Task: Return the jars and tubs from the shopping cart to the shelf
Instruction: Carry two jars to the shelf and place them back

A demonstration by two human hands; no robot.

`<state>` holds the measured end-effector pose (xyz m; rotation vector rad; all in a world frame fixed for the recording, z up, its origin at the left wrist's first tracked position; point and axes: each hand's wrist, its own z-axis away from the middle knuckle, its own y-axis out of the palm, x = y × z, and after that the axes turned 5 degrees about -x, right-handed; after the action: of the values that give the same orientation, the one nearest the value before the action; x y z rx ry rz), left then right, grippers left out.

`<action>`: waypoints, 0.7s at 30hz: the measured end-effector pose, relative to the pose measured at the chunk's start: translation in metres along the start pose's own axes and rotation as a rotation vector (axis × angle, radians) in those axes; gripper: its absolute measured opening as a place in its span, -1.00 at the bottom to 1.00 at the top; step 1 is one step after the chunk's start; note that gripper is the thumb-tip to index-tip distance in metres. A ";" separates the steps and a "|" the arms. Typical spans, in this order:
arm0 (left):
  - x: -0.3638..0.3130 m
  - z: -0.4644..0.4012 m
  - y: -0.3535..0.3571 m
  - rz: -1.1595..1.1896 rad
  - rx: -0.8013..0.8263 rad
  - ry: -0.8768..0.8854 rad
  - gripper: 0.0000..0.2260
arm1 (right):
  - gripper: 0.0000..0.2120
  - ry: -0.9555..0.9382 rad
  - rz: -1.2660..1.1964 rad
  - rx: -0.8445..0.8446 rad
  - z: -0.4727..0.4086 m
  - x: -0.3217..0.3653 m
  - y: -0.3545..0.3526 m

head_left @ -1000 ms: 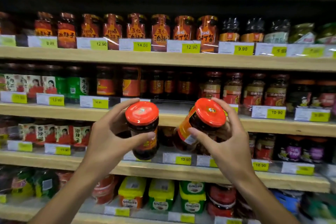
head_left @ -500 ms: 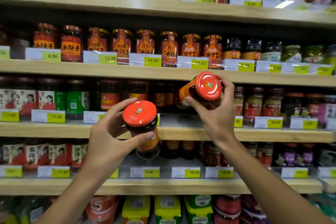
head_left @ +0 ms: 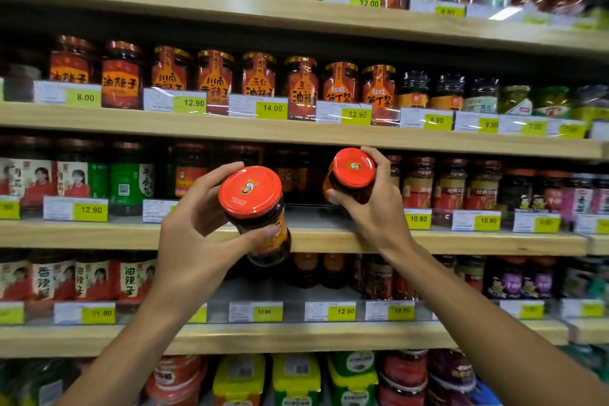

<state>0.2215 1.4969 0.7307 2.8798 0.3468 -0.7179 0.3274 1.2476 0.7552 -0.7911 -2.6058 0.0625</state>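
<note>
From the head camera, two matching jars show, each of dark glass with a round red-orange lid bearing a small printed emblem and an orange label on its side. The left hand (head_left: 194, 241) curls its fingers and thumb around the near jar (head_left: 255, 214), held in front of the wooden shelf edge (head_left: 461, 242), its lid tilted toward the camera. The right hand (head_left: 379, 204) grips the far jar (head_left: 351, 175) with its fingers over the lid rim and its thumb on the glass; this jar is above the shelf edge, tipped inward into a gap among the stocked jars. A yellow 10.90 price tag (head_left: 418, 218) sits on the shelf edge just right of that hand.
</note>
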 end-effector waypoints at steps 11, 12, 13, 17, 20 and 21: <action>0.003 -0.011 0.014 0.039 -0.033 0.084 -0.25 | -0.22 0.055 0.206 0.074 -0.013 -0.016 0.003; 0.004 -0.013 0.016 0.033 -0.033 0.092 -0.25 | -0.25 0.066 0.237 0.075 -0.016 -0.016 0.003; 0.004 -0.015 0.019 0.028 -0.034 0.104 -0.26 | -0.31 0.074 0.261 0.074 -0.019 -0.016 0.004; 0.006 -0.023 0.028 0.045 -0.047 0.131 -0.28 | -0.41 0.121 0.327 0.071 -0.035 -0.016 0.007; 0.006 -0.030 0.035 0.039 -0.055 0.151 -0.30 | -0.35 0.131 0.393 0.108 -0.043 -0.014 0.012; 0.007 -0.032 0.037 0.032 -0.060 0.159 -0.30 | -0.38 0.134 0.421 0.133 -0.045 -0.013 0.013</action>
<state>0.2514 1.4691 0.7582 2.8846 0.3344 -0.4662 0.3624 1.2481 0.7895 -1.2340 -2.2453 0.2896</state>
